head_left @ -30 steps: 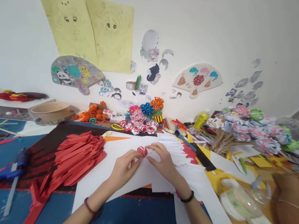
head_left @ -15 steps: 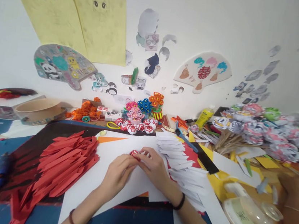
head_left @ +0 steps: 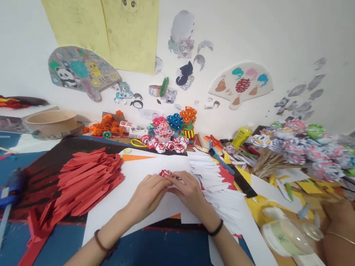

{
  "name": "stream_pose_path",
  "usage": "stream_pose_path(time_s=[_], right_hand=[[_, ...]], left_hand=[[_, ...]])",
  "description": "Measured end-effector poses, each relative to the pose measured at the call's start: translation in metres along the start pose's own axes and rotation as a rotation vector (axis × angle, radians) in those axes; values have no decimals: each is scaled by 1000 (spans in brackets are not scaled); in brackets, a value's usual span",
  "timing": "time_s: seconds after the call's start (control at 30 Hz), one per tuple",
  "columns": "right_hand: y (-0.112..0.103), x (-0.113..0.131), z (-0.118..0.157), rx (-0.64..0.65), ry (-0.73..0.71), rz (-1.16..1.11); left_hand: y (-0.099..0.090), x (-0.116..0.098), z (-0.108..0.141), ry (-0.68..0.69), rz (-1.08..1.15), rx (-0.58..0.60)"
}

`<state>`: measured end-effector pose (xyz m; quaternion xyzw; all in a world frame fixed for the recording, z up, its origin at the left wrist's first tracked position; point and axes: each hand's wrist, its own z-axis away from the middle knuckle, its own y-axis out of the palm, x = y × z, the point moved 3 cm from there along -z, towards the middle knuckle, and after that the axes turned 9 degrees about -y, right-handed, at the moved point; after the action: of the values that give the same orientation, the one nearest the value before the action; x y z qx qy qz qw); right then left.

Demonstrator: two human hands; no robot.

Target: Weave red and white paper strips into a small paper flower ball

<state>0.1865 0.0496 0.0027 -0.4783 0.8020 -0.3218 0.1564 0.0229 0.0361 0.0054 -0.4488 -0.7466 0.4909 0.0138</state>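
Note:
A small red-and-white paper flower (head_left: 165, 173) is pinched between my two hands above the white paper sheet (head_left: 111, 194). My left hand (head_left: 149, 192) grips it from the left, fingertips bent together. From the other side, my right hand (head_left: 189, 192) closes its thumb and fingers on it, hiding part of the flower. Folded red paper strips (head_left: 89, 180) lie in a heap left of my hands. White paper strips (head_left: 224, 199) are spread out to the right. Finished red-and-white paper flowers (head_left: 163, 144) stand in a row beyond my hands.
A blue glue gun (head_left: 4, 198) lies at the left, near a round bowl (head_left: 51, 119). At the right are a clear pump bottle (head_left: 292, 240), a bunch of paper flowers (head_left: 305, 146) and a yellow bottle (head_left: 242, 135). Another person's arm (head_left: 344, 248) rests at the right edge.
The view has shifted a little, so objects on the left appear farther right. Both hands keep hold of the paper flower, with slight finger movement, and more of its red top shows.

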Motion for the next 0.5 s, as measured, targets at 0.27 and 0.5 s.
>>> stream_pose_path(time_s=[0.27,0.5], right_hand=[[0,4,3,-31,-67,6],[4,4,6,-71,14,9]], left_hand=[[-1,-9,3,20,-43,35],[1,-8,3,-43,-217,-88]])
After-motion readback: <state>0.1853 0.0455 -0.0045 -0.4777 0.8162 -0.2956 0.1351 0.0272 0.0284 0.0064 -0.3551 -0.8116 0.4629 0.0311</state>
